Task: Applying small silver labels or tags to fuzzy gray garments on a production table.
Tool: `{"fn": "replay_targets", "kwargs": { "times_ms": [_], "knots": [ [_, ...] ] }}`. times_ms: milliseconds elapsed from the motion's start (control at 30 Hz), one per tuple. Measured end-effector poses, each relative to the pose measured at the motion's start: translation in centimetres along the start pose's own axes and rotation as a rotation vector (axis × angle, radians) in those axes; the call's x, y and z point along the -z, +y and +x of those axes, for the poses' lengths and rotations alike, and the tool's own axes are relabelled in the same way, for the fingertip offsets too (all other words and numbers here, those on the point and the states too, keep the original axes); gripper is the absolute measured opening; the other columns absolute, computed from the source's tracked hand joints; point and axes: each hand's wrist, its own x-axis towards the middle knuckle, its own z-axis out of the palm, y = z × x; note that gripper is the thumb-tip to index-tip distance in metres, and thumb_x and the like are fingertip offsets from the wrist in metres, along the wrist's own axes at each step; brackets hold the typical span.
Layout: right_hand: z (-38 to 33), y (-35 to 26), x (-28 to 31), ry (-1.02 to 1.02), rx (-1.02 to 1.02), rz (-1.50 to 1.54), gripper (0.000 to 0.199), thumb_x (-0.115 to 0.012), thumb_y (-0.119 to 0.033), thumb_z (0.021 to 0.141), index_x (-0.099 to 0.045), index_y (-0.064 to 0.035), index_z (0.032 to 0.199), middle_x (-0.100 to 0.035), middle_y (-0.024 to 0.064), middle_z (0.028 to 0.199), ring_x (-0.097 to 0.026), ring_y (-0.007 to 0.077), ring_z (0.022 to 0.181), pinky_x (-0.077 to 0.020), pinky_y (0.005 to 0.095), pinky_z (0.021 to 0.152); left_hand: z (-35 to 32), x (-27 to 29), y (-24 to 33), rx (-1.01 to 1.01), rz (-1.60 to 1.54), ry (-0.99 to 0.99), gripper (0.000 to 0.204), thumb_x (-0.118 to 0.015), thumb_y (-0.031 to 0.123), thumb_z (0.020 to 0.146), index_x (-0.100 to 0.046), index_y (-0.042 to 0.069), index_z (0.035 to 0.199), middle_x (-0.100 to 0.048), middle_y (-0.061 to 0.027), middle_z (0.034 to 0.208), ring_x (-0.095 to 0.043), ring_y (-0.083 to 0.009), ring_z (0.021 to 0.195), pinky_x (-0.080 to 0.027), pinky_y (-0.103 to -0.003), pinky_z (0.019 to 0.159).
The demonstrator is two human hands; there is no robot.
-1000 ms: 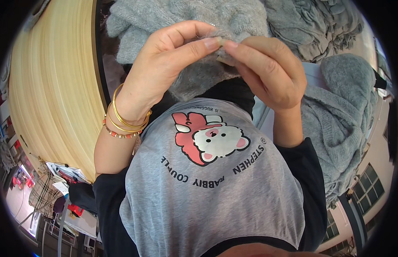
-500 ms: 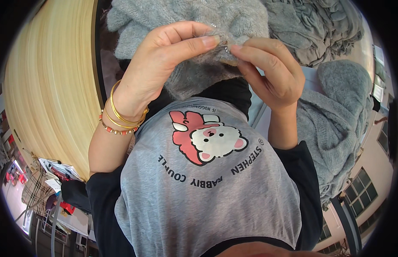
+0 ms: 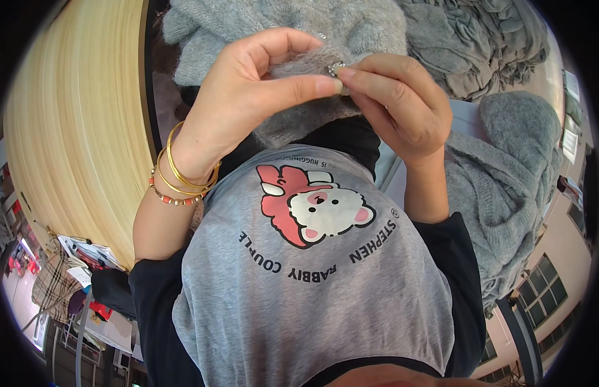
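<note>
A fuzzy grey knit garment [image 3: 293, 126] is spread over my lap and beyond it. My left hand [image 3: 257, 80], with gold bangles at its wrist, has an edge of the knit between its thumb and curled fingers. A small round sparkly button [image 3: 335, 67] shows at that edge, and my right hand [image 3: 406, 103] pinches it between thumb and forefinger. The left thumb tip nearly meets the right fingertips just below the button. A second shiny spot sits on the knit past my left fingers. The button's underside is hidden.
On the left stands a light wooden tabletop [image 3: 80, 129] with a dark edge. More grey knitwear [image 3: 473, 45] is heaped at the far right, and another grey pile [image 3: 499, 193] lies beside my right arm. Papers [image 3: 87, 251] are at the lower left.
The button has turned up into clearer view between my fingers. My left thumb has slid right and down toward the right fingertips, and my right hand has shifted slightly left.
</note>
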Motion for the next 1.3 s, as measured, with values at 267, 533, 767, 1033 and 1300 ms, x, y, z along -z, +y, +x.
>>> {"fn": "replay_targets", "kwargs": {
  "times_ms": [267,533,767,1033,1300],
  "knots": [
    [0.8,-0.4,0.8,-0.179,-0.144,0.093,0.026,-0.077,0.000,0.071,-0.073,-0.0066,0.096,-0.067,0.0047,0.088,-0.066,0.0177,0.074,-0.0537,0.0275,0.060,-0.1,-0.2,-1.7,-0.296,0.276,0.137,0.030,-0.082,0.012,0.080,-0.068,0.000,0.104,-0.072,-0.0036,0.095,-0.064,-0.0077,0.087,-0.051,-0.024,0.078],
    [2.1,0.1,0.7,-0.259,-0.320,0.293,0.039,-0.071,0.009,0.072,-0.072,-0.0060,0.108,-0.070,0.0057,0.096,-0.064,0.0109,0.076,-0.0505,0.0220,0.062,-1.0,0.2,-0.5,-0.277,0.417,0.157,0.024,-0.081,0.011,0.080,-0.070,0.001,0.098,-0.072,-0.0041,0.091,-0.065,-0.0084,0.085,-0.051,-0.024,0.077],
    [2.0,1.7,-0.1,-0.458,-0.475,0.535,0.041,-0.070,0.007,0.071,-0.069,-0.0028,0.111,-0.067,0.0018,0.098,-0.060,0.0056,0.074,-0.0473,0.0196,0.062,-1.2,1.1,0.7,-0.264,0.488,0.080,0.018,-0.078,0.008,0.079,-0.071,0.000,0.094,-0.072,-0.0028,0.086,-0.066,-0.0097,0.083,-0.051,-0.024,0.077],
    [1.9,2.8,-0.2,-0.585,-0.909,0.884,0.025,-0.080,-0.002,0.077,-0.066,-0.0018,0.098,-0.065,-0.0003,0.081,-0.059,0.0054,0.066,-0.0434,0.0186,0.056,-0.7,2.1,0.6,-0.267,0.560,0.013,0.015,-0.080,0.001,0.077,-0.073,0.004,0.091,-0.070,0.0015,0.084,-0.063,-0.0053,0.079,-0.049,-0.021,0.073],
    [2.2,3.4,-0.3,-0.709,-0.942,1.054,0.022,-0.079,0.001,0.078,-0.066,-0.0009,0.096,-0.065,-0.0026,0.080,-0.057,0.0010,0.068,-0.0425,0.0158,0.058,-0.6,2.3,1.2,-0.183,0.523,-0.073,0.014,-0.079,0.008,0.077,-0.073,0.004,0.089,-0.070,0.0001,0.080,-0.063,-0.0053,0.076,-0.049,-0.021,0.069]
  ]
}}
